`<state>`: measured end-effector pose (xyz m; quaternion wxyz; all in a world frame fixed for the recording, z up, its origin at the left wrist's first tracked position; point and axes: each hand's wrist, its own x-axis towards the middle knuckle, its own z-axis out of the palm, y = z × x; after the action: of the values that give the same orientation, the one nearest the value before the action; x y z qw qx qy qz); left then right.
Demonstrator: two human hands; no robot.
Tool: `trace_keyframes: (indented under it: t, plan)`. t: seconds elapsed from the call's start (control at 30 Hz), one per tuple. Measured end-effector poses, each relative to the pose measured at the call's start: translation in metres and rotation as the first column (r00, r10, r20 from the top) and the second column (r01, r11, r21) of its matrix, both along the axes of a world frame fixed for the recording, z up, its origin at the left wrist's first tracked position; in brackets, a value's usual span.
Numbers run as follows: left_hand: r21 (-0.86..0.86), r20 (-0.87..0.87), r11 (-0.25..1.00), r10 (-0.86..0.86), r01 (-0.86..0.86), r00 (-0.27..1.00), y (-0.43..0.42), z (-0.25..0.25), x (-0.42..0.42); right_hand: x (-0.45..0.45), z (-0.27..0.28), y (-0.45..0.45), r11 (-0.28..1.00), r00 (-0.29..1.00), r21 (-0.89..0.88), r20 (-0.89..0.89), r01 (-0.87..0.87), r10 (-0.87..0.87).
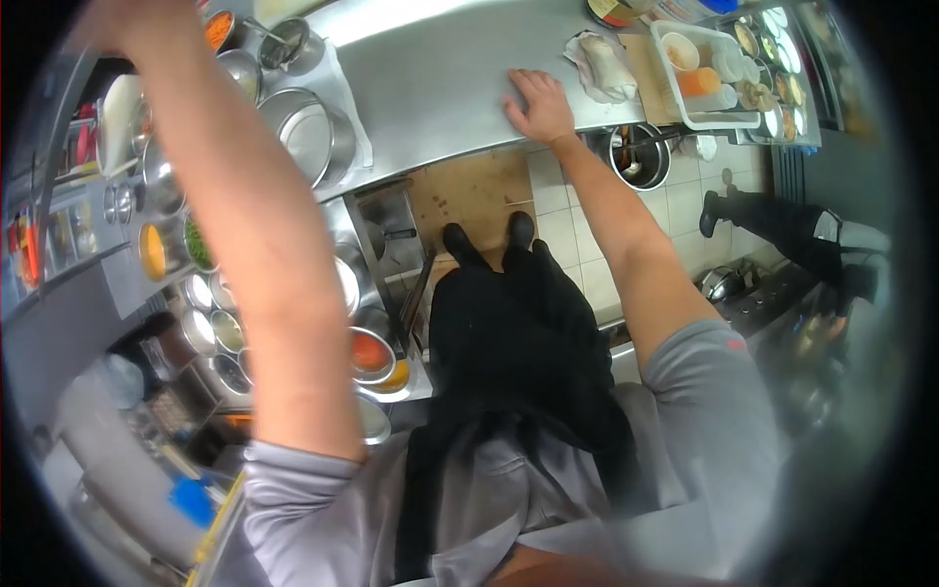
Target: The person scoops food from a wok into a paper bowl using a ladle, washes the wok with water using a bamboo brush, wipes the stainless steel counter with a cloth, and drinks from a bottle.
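My right hand (541, 108) lies palm down on the steel counter (440, 88), fingers spread and nothing in it. Just to its right is a crumpled, pale wrapped bundle (603, 68). My left arm reaches up and across to the far left. My left hand (108, 24) is blurred at the upper left edge, and its fingers cannot be made out. Close to that arm stand a metal bowl of shredded orange food (221, 29), a metal container with a utensil in it (290, 44) and a large round metal pan (311, 137).
A white bin (690, 117) of bottles and cups stands at the counter's right. Below it is a metal pot (641, 157). Several food containers, including one with red contents (370, 352), line my left. Another person (792, 230) is at the right. Cardboard (474, 191) covers the floor.
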<state>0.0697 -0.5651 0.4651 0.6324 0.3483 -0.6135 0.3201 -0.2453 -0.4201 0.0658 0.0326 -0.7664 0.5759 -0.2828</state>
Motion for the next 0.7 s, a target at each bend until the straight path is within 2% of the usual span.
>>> trace_keyframes:
  t: [0.03, 0.07, 0.1, 0.13, 0.17, 0.2, 0.23, 0.27, 0.3, 0.33, 0.37, 0.4, 0.43, 0.5, 0.53, 0.57, 0.67, 0.7]
  plan:
    - [-0.037, -0.288, 0.999, -0.042, 0.032, 0.957, 0.013, -0.045, 0.011, -0.001, -0.002, 0.001, 1.0, 1.0, 0.008, 0.016, -0.011, 0.011]
    - [-0.027, -0.31, 1.0, -0.002, -0.007, 0.951, 0.055, -0.07, -0.02, -0.002, -0.004, -0.001, 1.0, 0.999, 0.013, 0.034, -0.024, 0.024]
    - [0.228, -0.281, 0.967, 0.181, -0.118, 0.943, 0.084, -0.125, -0.032, -0.004, -0.002, -0.003, 1.0, 0.999, 0.009, 0.033, -0.022, 0.022]
    - [0.189, -0.276, 0.978, -0.035, 0.09, 0.961, 0.105, -0.181, -0.059, -0.006, 0.001, -0.003, 0.999, 0.995, 0.02, 0.096, -0.032, 0.03]
    - [0.39, -0.274, 0.905, -0.065, 0.172, 0.96, 0.137, -0.22, -0.095, -0.008, 0.001, -0.001, 0.999, 0.986, 0.03, 0.16, -0.043, 0.038]
    - [0.675, -0.335, 0.672, -0.088, 0.304, 0.938, 0.18, -0.27, -0.12, -0.009, -0.004, 0.002, 0.999, 0.986, 0.026, 0.162, -0.032, 0.027]
    - [0.809, -0.427, 0.405, -0.093, 0.426, 0.9, 0.215, -0.31, -0.143, -0.013, -0.009, 0.005, 0.998, 0.947, 0.064, 0.321, -0.008, -0.013]
    - [0.867, -0.479, 0.1, -0.104, 0.489, 0.872, 0.244, -0.342, -0.162, -0.018, -0.013, -0.003, 0.996, 0.879, 0.084, 0.475, 0.008, -0.047]
    - [0.869, -0.479, 0.008, -0.233, 0.494, 0.846, 0.269, -0.369, -0.175, -0.021, -0.015, -0.013, 0.998, 0.873, 0.058, 0.486, 0.021, -0.046]
    - [0.879, -0.46, -0.282, -0.292, 0.384, 0.839, 0.297, -0.405, -0.178, -0.024, -0.013, -0.018, 0.975, 0.694, 0.22, 0.7, 0.015, -0.169]
    - [0.839, -0.475, -0.461, -0.363, 0.288, 0.802, 0.311, -0.405, -0.184, -0.026, -0.011, -0.024, 0.925, 0.458, 0.377, 0.831, -0.048, -0.315]
    - [0.807, -0.507, -0.54, -0.424, 0.24, 0.75, 0.322, -0.416, -0.185, -0.031, -0.003, -0.036, 0.895, 0.378, 0.438, 0.846, -0.089, -0.376]
    - [0.769, -0.554, -0.604, -0.468, 0.209, 0.688, 0.329, -0.427, -0.194, -0.033, 0.006, -0.049, 0.894, 0.382, 0.437, 0.846, -0.099, -0.372]
    - [0.775, -0.449, -0.621, -0.672, -0.117, 0.589, 0.329, -0.439, -0.215, -0.029, 0.017, -0.091, 0.874, 0.375, 0.486, 0.811, -0.006, -0.449]
    - [0.821, -0.451, -0.555, -0.773, -0.131, 0.447, 0.329, -0.452, -0.223, -0.029, 0.007, -0.117, 0.903, 0.505, 0.425, 0.769, 0.055, -0.392]
    - [0.862, -0.431, -0.486, -0.852, -0.145, 0.296, 0.331, -0.464, -0.231, -0.024, -0.001, -0.137, 0.912, 0.506, 0.409, 0.781, 0.029, -0.366]
    - [0.911, -0.378, -0.361, -0.924, -0.199, -0.055, 0.326, -0.499, -0.268, -0.004, 0.007, -0.204, 0.932, 0.546, 0.36, 0.789, -0.037, -0.283]
    - [0.926, -0.357, -0.328, -0.921, -0.188, -0.156, 0.33, -0.508, -0.278, 0.004, 0.004, -0.219, 0.959, 0.628, 0.284, 0.751, -0.029, -0.203]
